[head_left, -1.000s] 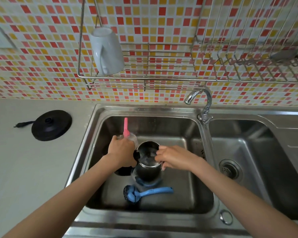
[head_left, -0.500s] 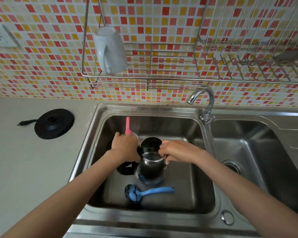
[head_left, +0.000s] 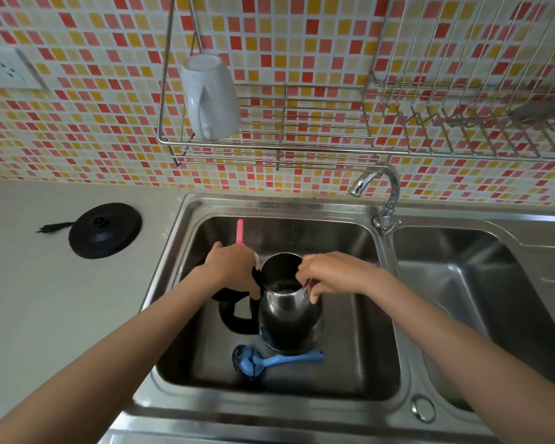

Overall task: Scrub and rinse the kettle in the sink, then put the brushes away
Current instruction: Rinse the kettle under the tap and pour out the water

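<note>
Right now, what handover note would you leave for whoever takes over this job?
The left hand grips the kettle at its handle top; right hand fingers pinch its rim. Kettle upright in the left sink basin, lid open. A pink brush pokes up behind the left hand; blue brush lies before the kettle. No water runs from the faucet. Scrubbing progress unclear; rinsing, stowing brushes remain.

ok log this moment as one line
kettle standing in sink | left hand grips its handle top, pink brush behind | right hand pinches rim | blue brush on sink floor
</note>
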